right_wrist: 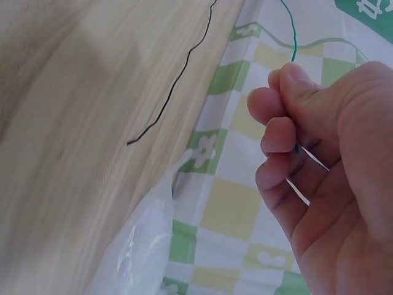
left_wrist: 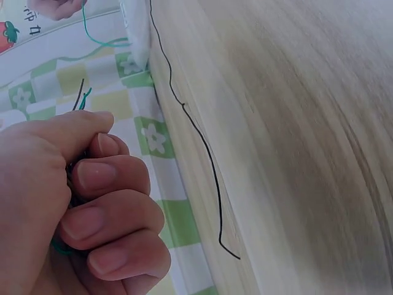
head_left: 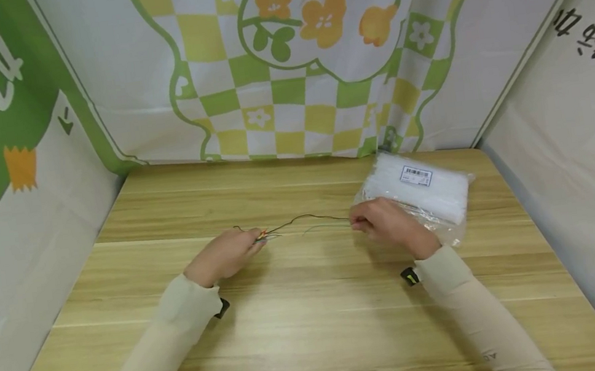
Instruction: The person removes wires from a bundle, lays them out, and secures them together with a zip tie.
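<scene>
My left hand (head_left: 226,254) curls its fingers round several thin wires (head_left: 263,235), and their coloured ends poke out past the thumb in the head view. In the left wrist view, most of that bundle hides inside the fist (left_wrist: 113,203). Between thumb and fingertips, my right hand (head_left: 389,223) pinches a thin green wire (right_wrist: 295,38), which trails leftward. A crinkled black wire (head_left: 307,215) lies on the table behind the hands, reaching from beside the left hand towards the right one. Its bent end (left_wrist: 220,233) shows in the left wrist view.
Right behind the right hand lies a clear plastic bag (head_left: 449,191) of white contents with a barcode label (head_left: 416,176). The wooden table (head_left: 315,332) meets a patterned cloth (head_left: 288,112) at the back and cloth walls on both sides.
</scene>
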The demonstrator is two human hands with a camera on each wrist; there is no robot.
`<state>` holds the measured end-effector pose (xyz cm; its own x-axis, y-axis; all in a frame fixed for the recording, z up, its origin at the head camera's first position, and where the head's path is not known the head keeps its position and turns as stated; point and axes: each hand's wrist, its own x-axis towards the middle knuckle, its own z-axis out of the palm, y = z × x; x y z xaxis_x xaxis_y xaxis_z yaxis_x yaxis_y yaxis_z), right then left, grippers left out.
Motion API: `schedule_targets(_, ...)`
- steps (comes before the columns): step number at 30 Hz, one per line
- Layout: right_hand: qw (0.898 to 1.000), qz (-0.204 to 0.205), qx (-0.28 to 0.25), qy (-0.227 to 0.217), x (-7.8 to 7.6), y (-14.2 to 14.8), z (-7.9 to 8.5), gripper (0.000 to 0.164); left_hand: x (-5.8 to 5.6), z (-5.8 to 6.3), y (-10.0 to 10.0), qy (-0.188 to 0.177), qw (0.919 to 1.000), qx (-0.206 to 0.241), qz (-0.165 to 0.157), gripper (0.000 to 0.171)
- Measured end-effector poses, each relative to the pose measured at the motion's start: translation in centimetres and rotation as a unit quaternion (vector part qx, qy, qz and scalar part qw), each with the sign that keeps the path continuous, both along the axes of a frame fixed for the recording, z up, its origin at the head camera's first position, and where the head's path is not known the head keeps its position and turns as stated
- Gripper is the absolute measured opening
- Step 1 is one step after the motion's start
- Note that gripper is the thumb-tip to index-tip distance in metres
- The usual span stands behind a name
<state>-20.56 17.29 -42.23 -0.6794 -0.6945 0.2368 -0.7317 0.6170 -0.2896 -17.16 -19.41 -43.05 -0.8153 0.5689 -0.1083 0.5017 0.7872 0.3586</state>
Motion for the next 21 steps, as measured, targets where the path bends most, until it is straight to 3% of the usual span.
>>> schedule_targets(21,0.998,0.019,-0.023,-0.056,0.0,-2.6,-0.3,0.015,-0.3,-0.7,2.3,-0.009,0.9989,0.043,-0.016,0.032)
